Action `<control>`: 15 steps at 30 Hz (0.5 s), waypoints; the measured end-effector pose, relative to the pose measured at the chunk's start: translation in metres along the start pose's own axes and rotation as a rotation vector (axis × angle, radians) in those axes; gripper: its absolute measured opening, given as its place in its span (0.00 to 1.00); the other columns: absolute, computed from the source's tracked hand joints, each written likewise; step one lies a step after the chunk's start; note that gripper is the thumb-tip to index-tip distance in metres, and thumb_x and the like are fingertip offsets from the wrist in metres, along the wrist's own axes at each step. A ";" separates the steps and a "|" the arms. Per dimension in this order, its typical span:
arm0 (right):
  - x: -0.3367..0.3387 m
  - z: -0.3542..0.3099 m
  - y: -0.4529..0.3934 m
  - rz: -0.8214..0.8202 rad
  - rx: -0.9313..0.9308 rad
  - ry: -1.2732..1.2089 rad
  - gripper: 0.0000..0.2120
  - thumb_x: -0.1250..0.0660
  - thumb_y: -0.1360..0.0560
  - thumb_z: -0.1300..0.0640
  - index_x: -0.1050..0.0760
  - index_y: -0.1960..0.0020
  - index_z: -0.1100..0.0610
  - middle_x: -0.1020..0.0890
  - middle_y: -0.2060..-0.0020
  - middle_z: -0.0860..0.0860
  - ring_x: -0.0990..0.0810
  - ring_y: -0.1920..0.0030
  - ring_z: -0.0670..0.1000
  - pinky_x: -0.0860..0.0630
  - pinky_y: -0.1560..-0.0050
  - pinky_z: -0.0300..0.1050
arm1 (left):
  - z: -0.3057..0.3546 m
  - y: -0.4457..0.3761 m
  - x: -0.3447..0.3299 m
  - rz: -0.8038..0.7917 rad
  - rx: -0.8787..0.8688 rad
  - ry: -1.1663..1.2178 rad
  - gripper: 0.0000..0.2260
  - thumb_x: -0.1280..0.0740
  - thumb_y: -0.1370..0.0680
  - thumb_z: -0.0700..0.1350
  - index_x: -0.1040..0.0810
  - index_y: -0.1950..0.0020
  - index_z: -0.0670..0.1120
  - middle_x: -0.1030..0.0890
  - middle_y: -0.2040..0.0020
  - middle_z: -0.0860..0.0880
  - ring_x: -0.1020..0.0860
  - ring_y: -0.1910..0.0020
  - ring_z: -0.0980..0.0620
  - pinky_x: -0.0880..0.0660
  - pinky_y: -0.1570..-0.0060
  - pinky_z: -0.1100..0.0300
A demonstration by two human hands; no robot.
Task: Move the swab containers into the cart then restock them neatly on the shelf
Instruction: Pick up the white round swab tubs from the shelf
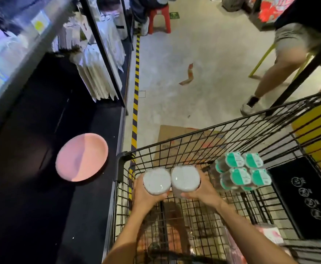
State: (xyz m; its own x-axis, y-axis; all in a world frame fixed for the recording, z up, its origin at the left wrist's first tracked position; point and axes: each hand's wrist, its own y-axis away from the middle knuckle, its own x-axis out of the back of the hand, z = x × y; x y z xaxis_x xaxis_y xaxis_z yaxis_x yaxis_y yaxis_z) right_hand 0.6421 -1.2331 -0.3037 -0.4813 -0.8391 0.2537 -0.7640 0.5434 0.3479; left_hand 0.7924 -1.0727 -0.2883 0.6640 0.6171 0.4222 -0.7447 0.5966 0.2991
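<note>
My left hand (146, 195) and right hand (203, 193) each hold a swab container (156, 181) (185, 179) side by side, touching, over the cart (193, 145) at my 12 o'clock. A pack of containers (239, 171) lies in the cart at 1 o'clock. The shelf (91, 187) stands at 9 o'clock with a plate (81, 157) on it. Another person's leg (273, 73) is at 2 o'clock beyond the cart

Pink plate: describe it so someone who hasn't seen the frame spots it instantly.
Start at the wire cart, then look left to the black shelf beside it. The pink plate lies there alone, near the shelf's front edge. It is the only round pink item; the cart's containers are white-topped.
</note>
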 end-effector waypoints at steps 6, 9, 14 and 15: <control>-0.017 0.039 -0.032 0.008 -0.029 0.026 0.40 0.17 0.44 0.63 0.32 0.41 0.42 0.25 0.42 0.39 0.28 0.44 0.29 0.31 0.51 0.20 | -0.034 -0.023 -0.017 0.042 0.019 -0.018 0.39 0.17 0.45 0.37 0.28 0.37 0.42 0.26 0.39 0.45 0.28 0.37 0.47 0.32 0.36 0.54; -0.024 0.055 -0.044 0.018 -0.073 -0.025 0.43 0.17 0.45 0.65 0.35 0.39 0.44 0.27 0.42 0.41 0.28 0.41 0.38 0.29 0.51 0.24 | -0.046 -0.029 -0.024 0.049 0.049 0.003 0.38 0.18 0.45 0.34 0.28 0.38 0.42 0.26 0.39 0.44 0.28 0.37 0.48 0.33 0.39 0.58; -0.036 0.072 -0.054 0.042 -0.125 -0.042 0.47 0.18 0.44 0.68 0.40 0.35 0.46 0.29 0.42 0.41 0.31 0.35 0.50 0.27 0.39 0.42 | -0.064 -0.033 -0.031 0.055 0.075 0.054 0.40 0.20 0.44 0.30 0.31 0.35 0.40 0.25 0.40 0.47 0.28 0.38 0.50 0.34 0.45 0.74; -0.038 0.072 -0.055 0.057 -0.124 -0.036 0.47 0.19 0.43 0.69 0.39 0.34 0.48 0.28 0.40 0.44 0.31 0.33 0.51 0.29 0.35 0.49 | -0.065 -0.034 -0.031 0.056 0.080 0.061 0.40 0.20 0.43 0.30 0.32 0.35 0.41 0.26 0.40 0.48 0.28 0.39 0.52 0.35 0.46 0.77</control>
State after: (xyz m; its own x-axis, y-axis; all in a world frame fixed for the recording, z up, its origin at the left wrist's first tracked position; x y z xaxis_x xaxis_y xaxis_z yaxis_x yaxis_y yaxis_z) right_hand 0.6715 -1.2330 -0.3974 -0.5392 -0.8059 0.2444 -0.6770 0.5874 0.4433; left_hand 0.8011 -1.0789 -0.3671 0.6219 0.6804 0.3878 -0.7824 0.5188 0.3445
